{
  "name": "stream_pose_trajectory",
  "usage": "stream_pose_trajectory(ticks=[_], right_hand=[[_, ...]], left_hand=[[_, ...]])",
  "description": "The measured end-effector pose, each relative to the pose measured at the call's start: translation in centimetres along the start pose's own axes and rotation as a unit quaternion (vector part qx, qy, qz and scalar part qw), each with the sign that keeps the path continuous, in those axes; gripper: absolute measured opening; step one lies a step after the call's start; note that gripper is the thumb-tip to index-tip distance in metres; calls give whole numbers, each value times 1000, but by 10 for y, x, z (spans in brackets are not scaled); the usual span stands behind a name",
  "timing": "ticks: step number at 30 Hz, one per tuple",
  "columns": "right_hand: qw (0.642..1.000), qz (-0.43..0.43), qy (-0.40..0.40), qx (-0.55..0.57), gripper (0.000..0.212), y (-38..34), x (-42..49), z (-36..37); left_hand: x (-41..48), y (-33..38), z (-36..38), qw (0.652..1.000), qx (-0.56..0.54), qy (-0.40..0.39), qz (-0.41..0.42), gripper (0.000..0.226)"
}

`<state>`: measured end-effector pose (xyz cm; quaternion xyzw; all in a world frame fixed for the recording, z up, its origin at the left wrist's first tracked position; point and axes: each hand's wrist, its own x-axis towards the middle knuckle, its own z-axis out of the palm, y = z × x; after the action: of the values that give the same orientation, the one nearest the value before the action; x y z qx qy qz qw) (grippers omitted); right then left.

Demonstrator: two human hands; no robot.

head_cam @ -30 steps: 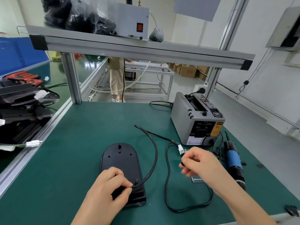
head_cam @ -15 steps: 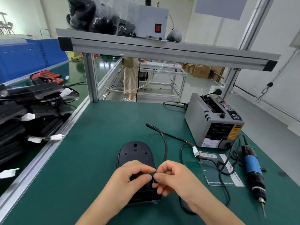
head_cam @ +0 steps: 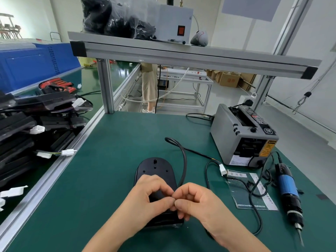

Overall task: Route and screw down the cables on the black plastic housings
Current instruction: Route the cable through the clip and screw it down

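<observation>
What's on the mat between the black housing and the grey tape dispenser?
Head view: the thick black cable arcs there, then a thinner lead ending in a white connector.

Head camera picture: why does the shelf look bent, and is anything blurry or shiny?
Head view: the wide-angle lens bows the shelf beam and tilts its posts; light is soft and even, with barely any shadow around the left hand and right hand; the glossy floor beyond shows glare; the black housing is sharp, but the cable blends into it where both hands pinch.
</observation>
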<state>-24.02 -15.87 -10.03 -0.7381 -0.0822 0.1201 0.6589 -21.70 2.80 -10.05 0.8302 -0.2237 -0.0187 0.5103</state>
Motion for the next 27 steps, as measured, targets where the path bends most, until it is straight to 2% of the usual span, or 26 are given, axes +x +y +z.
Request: stream_pose_trajectory(ticks=[5,11,18,23,27], right_hand=[[995,-55,46,-70,11,6,-6,7],[979,-94,128,-131,23,13,-9,19],[972,-106,160,-135,27,15,-10,24],[927,-173,217,-251,9,17,-6,25],[908,-210,229,-281,15,17,-4,28]], left_hand=[[-1,1,2,1000,-12,17,-1,22],[-5,1,13,996,-20,83,-34,21],[-8,4,22,978,-93,162,-88,27],[-9,6,23,971,-125,163,-124,22],[-9,7,20,976,-106,163,-97,23]])
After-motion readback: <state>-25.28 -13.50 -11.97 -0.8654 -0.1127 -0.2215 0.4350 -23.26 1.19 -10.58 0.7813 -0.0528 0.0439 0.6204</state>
